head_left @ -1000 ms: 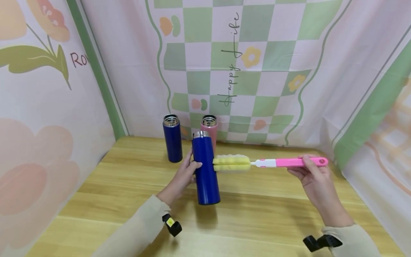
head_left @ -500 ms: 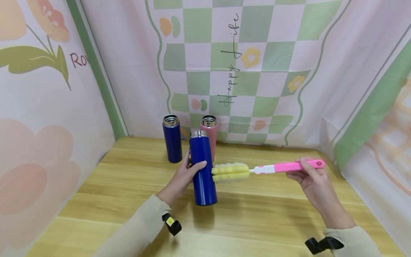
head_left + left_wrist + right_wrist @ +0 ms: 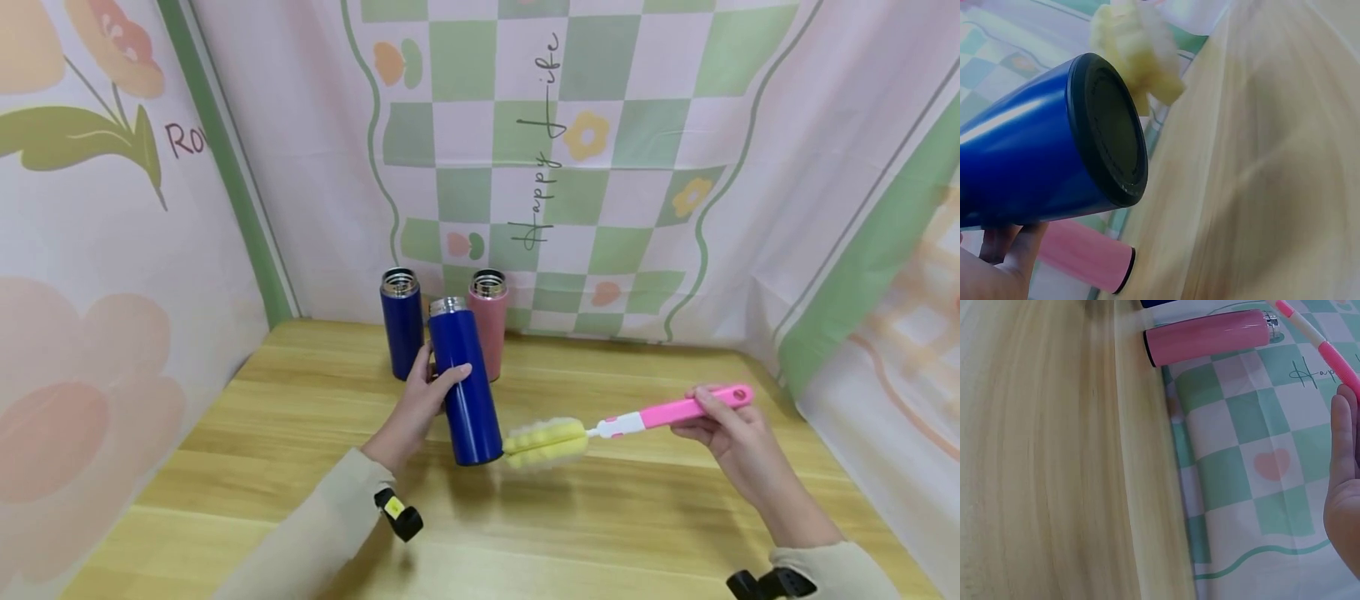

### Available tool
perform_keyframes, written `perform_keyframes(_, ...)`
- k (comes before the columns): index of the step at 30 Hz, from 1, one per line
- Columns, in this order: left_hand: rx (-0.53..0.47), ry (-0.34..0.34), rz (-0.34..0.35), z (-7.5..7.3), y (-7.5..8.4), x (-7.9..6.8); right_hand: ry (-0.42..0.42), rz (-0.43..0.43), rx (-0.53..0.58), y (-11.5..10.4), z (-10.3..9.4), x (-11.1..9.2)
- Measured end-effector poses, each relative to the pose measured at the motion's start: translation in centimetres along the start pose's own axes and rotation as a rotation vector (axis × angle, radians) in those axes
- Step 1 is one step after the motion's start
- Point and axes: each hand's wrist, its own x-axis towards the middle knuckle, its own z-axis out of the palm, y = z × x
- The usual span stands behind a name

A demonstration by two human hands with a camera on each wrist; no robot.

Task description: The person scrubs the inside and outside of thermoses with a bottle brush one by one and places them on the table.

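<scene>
My left hand (image 3: 422, 402) grips a blue vacuum flask (image 3: 467, 392) around its middle, thumb across the front. The flask is lidless, tilted, and held above the table; its black base (image 3: 1110, 131) faces the left wrist camera. In my right hand (image 3: 738, 442) is a bottle brush, its pink handle (image 3: 678, 412) pinched between thumb and fingers. The brush's yellow sponge head (image 3: 547, 442) points left, with its tip at the flask's lower right side; whether they touch I cannot tell. In the right wrist view only part of the brush handle (image 3: 1335, 359) shows.
Behind the held flask, a second blue flask (image 3: 402, 329) and a pink flask (image 3: 491, 333) stand upright and lidless on the wooden table (image 3: 637, 517). A patterned cloth (image 3: 585, 183) hangs along the table's back edge, with more cloth at both sides.
The held flask has moved left and slightly up, tilting more. The brush has swung downward at its sponge end, from the flask's middle to near its base. Both hands keep their hold.
</scene>
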Motion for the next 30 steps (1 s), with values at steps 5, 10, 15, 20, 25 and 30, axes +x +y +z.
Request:
perform_keyframes(5, -0.047, 0.028, 0.004, -0.2, 0.3, 0.2, -0.017, 0.019, -0.002, 0.0, 0.0, -0.3)
perform_keyframes(10, -0.093, 0.04, 0.004, -0.1, 0.4, 0.4, -0.022, 0.026, 0.001, 0.4, 0.5, -0.5)
perform_keyframes(15, -0.12, 0.029, 0.003, 0.1, 0.6, 0.3, -0.038, 0.002, 0.027, 1.0, 1.5, -0.2)
perform_keyframes(20, -0.142, 0.025, 0.019, 0.6, 0.5, 0.2, -0.025, -0.001, 0.006, 1.4, 2.6, 0.1)
perform_keyframes(25, -0.161, 0.029, 0.06, 1.0, 0.3, 0.3, 0.037, 0.023, -0.049, 1.9, 3.6, 0.1)
perform_keyframes(30, -0.165, 0.043, 0.075, 1.1, 0.5, 0.2, 0.082, 0.039, -0.084, 2.4, 4.0, 0.2)
